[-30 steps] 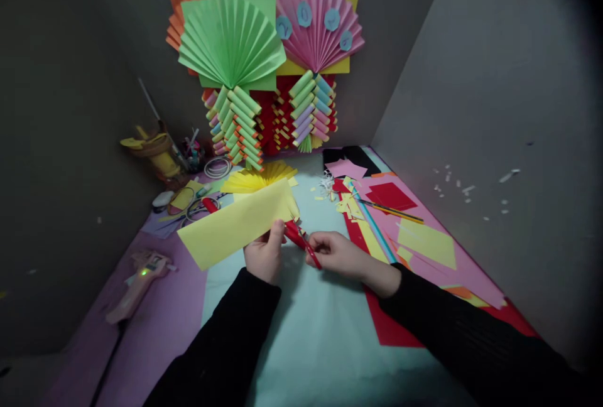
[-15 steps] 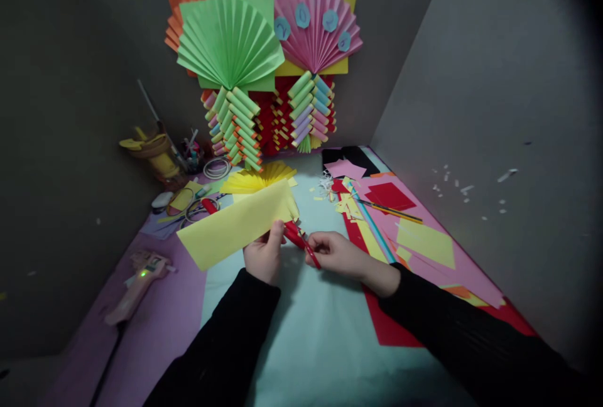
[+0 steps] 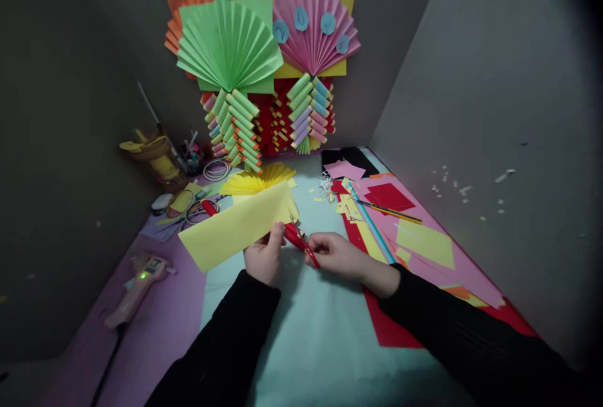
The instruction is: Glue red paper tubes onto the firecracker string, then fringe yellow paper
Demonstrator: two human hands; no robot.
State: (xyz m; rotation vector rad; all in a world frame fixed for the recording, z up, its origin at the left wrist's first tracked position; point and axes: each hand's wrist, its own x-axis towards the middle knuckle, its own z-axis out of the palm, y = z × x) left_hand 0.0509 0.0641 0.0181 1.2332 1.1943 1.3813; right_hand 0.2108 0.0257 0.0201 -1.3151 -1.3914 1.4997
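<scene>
My left hand (image 3: 264, 255) is closed on a long yellow paper strip (image 3: 230, 226), thumb on top, the strip slanting down to the left. Its right end is cut into a narrow fringe (image 3: 293, 209). In my right hand (image 3: 332, 253) is a pair of red-handled scissors (image 3: 313, 255), with the blades pointing up and left at the fringed end. How far the blades are apart I cannot make out. Something red (image 3: 294, 236) lies between the two hands, partly hidden by the scissors. Behind the strip rests a pleated yellow paper fan (image 3: 261, 178).
A pink glue gun (image 3: 139, 287) with a lit green light lies at the left. Hanging at the back are a green paper fan (image 3: 229, 43) and a pink paper fan (image 3: 316, 27). Paper scraps, a pencil (image 3: 391, 211) and red paper (image 3: 391, 196) cover the right side.
Almost nothing differs. The view has shifted very slightly, and both hands keep the paper strip and scissors in nearly the same place.
</scene>
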